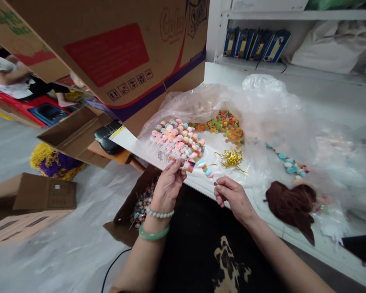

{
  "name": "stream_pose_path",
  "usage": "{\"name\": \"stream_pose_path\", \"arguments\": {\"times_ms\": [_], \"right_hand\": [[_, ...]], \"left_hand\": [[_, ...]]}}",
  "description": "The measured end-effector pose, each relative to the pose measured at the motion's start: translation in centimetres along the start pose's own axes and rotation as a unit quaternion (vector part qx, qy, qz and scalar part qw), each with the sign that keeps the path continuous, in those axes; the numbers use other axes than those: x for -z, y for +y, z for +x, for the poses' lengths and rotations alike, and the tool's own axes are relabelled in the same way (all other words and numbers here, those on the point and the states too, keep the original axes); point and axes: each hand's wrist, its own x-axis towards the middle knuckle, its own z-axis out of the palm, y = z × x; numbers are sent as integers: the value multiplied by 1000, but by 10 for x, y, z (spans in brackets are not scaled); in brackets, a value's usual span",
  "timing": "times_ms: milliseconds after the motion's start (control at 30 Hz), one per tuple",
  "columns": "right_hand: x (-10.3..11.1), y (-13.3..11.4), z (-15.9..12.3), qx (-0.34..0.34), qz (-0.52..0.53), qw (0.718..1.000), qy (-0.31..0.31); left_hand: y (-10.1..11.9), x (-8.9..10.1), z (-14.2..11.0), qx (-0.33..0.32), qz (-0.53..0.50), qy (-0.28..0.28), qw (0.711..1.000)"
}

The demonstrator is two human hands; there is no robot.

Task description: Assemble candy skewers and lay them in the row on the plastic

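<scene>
Several pastel candy skewers fanning out just above the edge of a white tabletop, at risk of slipping from a loosening pinch and dropping into the cardboard box below, or of snagging on the crinkling clear plastic bag underneath. Left hand curling mostly closed, fingers pinching the bundle's lower end, a bead bracelet and green bangle circling the wrist. Right hand nearly closed, fingertips closing near the tip of one loose skewer, actual contact impossible to confirm. Gold twist ties lying just beside, colored ring candies heaping behind, and a brown cloth resting farther right.
</scene>
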Motion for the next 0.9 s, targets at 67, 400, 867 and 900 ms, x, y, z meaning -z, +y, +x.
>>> {"name": "stream_pose_path", "arguments": {"times_ms": [67,400,867,900], "right_hand": [[8,6,-11,3,8,1000,8],[59,16,-17,17,76,993,83],[83,7,35,27,193,975,108],[86,10,38,33,197,974,107]], "left_hand": [[-5,-12,-3,-1,-10,4,1000],[-22,-25,-9,-97,111,-4,989],[40,-125,57,-246,452,-102,851],[38,-134,69,-269,532,-96,797]]}}
